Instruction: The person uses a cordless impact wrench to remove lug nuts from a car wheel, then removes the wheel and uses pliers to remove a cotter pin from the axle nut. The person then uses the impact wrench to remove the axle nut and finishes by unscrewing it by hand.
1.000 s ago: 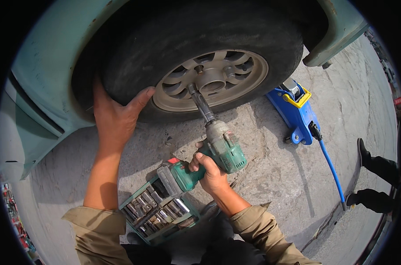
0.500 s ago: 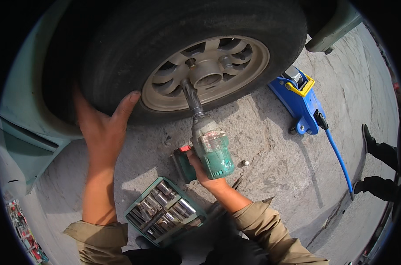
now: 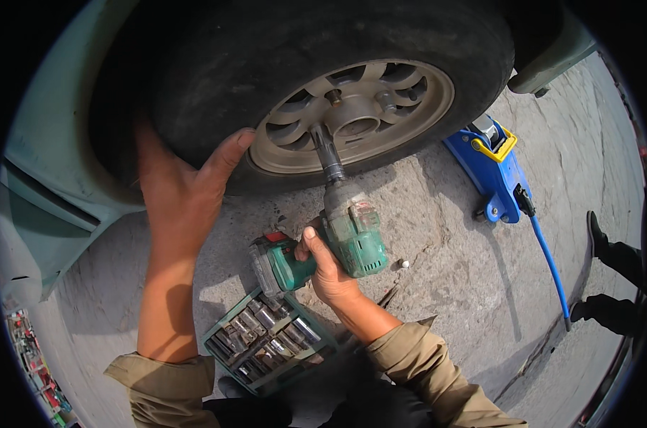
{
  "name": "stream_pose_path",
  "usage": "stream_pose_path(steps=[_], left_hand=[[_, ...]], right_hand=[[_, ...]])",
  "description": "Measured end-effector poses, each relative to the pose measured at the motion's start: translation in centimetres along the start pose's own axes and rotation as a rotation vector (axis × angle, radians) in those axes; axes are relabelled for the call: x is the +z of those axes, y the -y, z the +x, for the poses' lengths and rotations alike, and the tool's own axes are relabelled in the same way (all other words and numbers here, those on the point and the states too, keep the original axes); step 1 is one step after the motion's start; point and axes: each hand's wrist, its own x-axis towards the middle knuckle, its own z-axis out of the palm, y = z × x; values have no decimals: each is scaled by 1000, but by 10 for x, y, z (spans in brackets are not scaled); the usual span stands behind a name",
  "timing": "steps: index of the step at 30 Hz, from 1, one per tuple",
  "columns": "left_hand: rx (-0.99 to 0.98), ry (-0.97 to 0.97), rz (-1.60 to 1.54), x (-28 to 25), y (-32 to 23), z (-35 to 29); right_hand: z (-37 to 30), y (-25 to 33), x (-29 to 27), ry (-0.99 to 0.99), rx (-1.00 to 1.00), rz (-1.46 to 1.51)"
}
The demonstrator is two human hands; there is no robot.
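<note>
My right hand (image 3: 332, 272) is closed round the handle of a green cordless impact wrench (image 3: 359, 246), with its thumb along the near side. From the wrench a long steel socket (image 3: 328, 151) reaches into a lug-nut hole beside the hub of the wheel rim (image 3: 362, 146). The battery end (image 3: 268, 265) points left, over the edge of the socket case. My left hand (image 3: 188, 192) grips the black tire (image 3: 216, 93) at its left side, its thumb on the sidewall and its other fingers hidden behind the tread. A brass-coloured nut or stud (image 3: 333, 97) shows in another hole.
A green case (image 3: 211, 335) of several steel sockets lies on the ground near me. At the right stands a blue floor jack (image 3: 498, 178) with a long blue handle (image 3: 551, 260). A person's dark-clothed legs (image 3: 615, 317) are at the far right. The pale green car body (image 3: 52, 178) is at left.
The wrench has rolled about the socket, so its battery end has swung left and up toward the case's edge. My right hand has turned with it. The whole view has shifted slightly.
</note>
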Motion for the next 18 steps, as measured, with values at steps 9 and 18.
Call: stream_pose_path(steps=[9,18], left_hand=[[21,-17,42,2,6,-2],[13,23,64,-4,-2,2]], right_hand=[[-7,0,7,-23,13,169],[-29,6,-11,14,-4,101]])
